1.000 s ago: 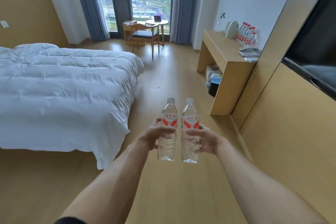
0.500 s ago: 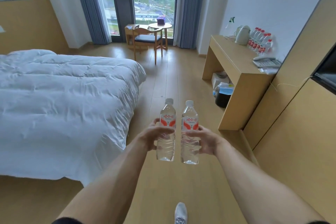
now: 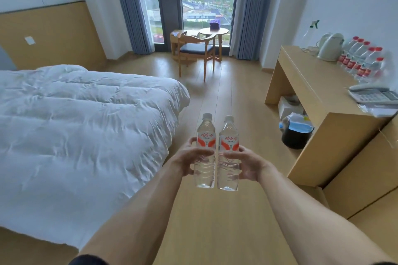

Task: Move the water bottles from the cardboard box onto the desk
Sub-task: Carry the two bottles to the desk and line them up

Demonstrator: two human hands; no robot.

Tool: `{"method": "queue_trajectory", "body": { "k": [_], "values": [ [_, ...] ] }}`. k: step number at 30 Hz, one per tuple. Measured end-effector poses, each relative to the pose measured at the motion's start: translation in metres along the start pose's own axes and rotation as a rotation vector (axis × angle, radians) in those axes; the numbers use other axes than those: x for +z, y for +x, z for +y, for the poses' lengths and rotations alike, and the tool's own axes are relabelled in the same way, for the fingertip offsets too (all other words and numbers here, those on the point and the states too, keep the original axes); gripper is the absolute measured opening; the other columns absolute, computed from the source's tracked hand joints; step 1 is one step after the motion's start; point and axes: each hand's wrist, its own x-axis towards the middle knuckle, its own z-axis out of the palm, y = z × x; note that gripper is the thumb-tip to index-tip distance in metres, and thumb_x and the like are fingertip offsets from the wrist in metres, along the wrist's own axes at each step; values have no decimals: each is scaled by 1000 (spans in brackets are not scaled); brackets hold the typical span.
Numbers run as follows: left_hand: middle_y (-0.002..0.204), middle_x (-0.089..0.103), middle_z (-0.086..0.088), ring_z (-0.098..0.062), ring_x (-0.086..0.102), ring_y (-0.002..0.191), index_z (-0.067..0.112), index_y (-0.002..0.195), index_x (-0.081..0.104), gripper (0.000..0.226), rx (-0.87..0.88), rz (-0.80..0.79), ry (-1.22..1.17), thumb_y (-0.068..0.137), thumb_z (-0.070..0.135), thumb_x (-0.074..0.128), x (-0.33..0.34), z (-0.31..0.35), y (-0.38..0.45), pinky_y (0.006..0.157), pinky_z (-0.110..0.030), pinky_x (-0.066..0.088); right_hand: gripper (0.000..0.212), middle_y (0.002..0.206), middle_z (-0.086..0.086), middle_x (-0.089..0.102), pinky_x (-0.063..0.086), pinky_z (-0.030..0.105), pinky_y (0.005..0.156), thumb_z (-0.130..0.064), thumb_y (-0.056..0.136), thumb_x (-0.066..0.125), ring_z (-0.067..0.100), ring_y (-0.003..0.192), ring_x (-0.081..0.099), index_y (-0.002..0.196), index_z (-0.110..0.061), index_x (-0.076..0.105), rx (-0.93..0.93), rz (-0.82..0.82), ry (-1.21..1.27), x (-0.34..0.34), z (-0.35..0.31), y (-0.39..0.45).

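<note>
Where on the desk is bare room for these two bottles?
The desk is bare along its front, from the window end to the phone. The wall side is crowded: kettle, bottle row. Left hand and right hand each hold a bottle.

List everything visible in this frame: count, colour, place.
held water bottles: 2, clear with red-white labels, upright side by side over the floor
desk: 1, light wood, right wall
bottles on desk: a row, exact count unclear, clear with red caps, desk's far end
kettle: 1, white, desk, beside that row
phone: 1, grey, desk's near end
bin: 1, black, under desk
bed: 1, white duvet, left
chair: 1, wood, dark seat, by window
round table: 1, wood, by window
left hand: grips left bottle
right hand: grips right bottle
</note>
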Motion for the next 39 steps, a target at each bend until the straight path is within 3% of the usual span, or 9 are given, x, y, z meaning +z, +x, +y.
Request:
{"method": "queue_trajectory", "body": {
  "k": [3, 7, 13, 16, 19, 23, 29, 33, 39],
  "values": [
    [112, 72, -9, -31, 72, 98, 37, 123, 47, 76, 3, 11, -17, 67, 9, 90, -3, 17, 33, 77, -54, 57, 64, 132, 17, 65, 50, 62, 98, -13, 77, 82, 40, 118, 61, 135, -19, 55, -1, 1, 16, -12, -18, 32],
    [118, 70, -14, -35, 71, 103, 32, 131, 45, 82, -3, 10, -16, 66, 11, 91, -13, 37, 77, 89, -61, 55, 63, 135, 18, 63, 51, 60, 96, -15, 76, 82, 37, 111, 61, 134, -19, 57, 20, -7, 7, -22, -40, 72],
    [117, 71, -14, -35, 70, 104, 31, 129, 46, 81, -13, -41, -3, 65, 11, 92, -30, 73, 167, 91, -63, 53, 61, 129, 17, 66, 54, 56, 88, -14, 77, 80, 37, 109, 62, 134, -17, 56, 32, 47, 22, -39, -78, 145],
    [116, 71, -13, -33, 71, 102, 32, 131, 45, 83, -12, -90, -3, 65, 9, 91, -38, 98, 219, 90, -61, 54, 62, 120, 14, 68, 54, 56, 87, -14, 77, 80, 36, 107, 64, 133, -17, 55, 19, 85, 15, -49, -106, 185],
    [113, 72, -10, -30, 72, 98, 31, 132, 44, 82, -41, -122, 26, 67, 9, 90, -47, 128, 265, 85, -56, 57, 61, 129, 17, 67, 49, 64, 98, -14, 76, 80, 41, 120, 61, 132, -18, 56, 33, 134, 15, -56, -139, 223],
    [112, 71, -10, -28, 73, 93, 29, 131, 45, 81, -22, -184, 53, 67, 8, 89, -61, 175, 323, 75, -47, 57, 63, 129, 17, 67, 48, 65, 99, -13, 77, 80, 40, 120, 62, 134, -19, 54, 1, 183, 62, -65, -182, 270],
    [116, 70, -11, -30, 71, 98, 27, 134, 44, 78, -40, -237, 110, 72, 8, 86, -61, 219, 394, 78, -49, 58, 67, 130, 17, 66, 47, 65, 101, -15, 68, 84, 40, 122, 60, 129, -20, 56, 11, 265, 103, -83, -216, 322],
    [117, 70, -12, -32, 71, 101, 26, 134, 45, 77, -47, -259, 125, 72, 6, 86, -54, 242, 442, 87, -58, 56, 63, 124, 15, 69, 47, 64, 101, -14, 71, 84, 39, 121, 62, 128, -22, 58, 19, 294, 123, -105, -236, 358],
    [115, 71, -10, -28, 72, 97, 28, 132, 46, 75, -55, -265, 180, 73, 8, 86, -36, 276, 514, 72, -48, 59, 58, 124, 15, 70, 49, 61, 100, -12, 77, 83, 38, 119, 63, 129, -24, 60, 10, 316, 176, -148, -271, 418]
  ]
}}
